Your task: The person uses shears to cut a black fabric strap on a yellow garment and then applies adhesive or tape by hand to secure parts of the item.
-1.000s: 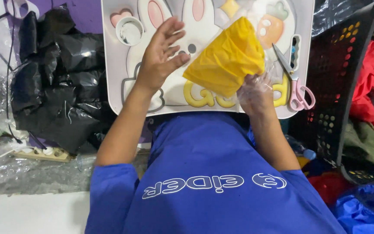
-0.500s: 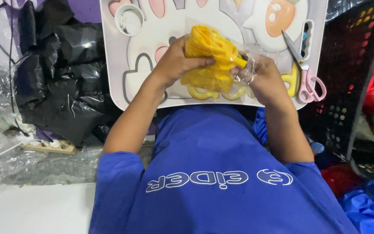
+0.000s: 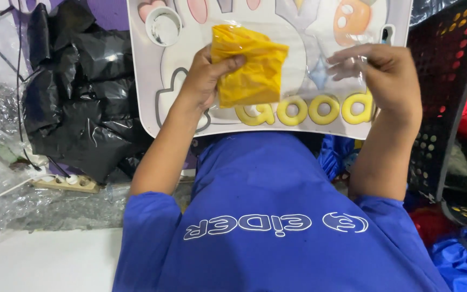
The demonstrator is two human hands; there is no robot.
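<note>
Left hand clamps your folded yellow cloth; right hand, at 3 o'clock, pinches a clear plastic bag. Loosened grip risks unfolding.

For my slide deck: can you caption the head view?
Left hand grips a folded yellow cloth while right hand holds a clear plastic bag above a cartoon tray.

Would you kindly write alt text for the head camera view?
The left hand pinches a folded yellow cloth above a white cartoon-printed tray, while the right hand holds a clear plastic bag beside it. Crumpled black plastic lies left.
</note>
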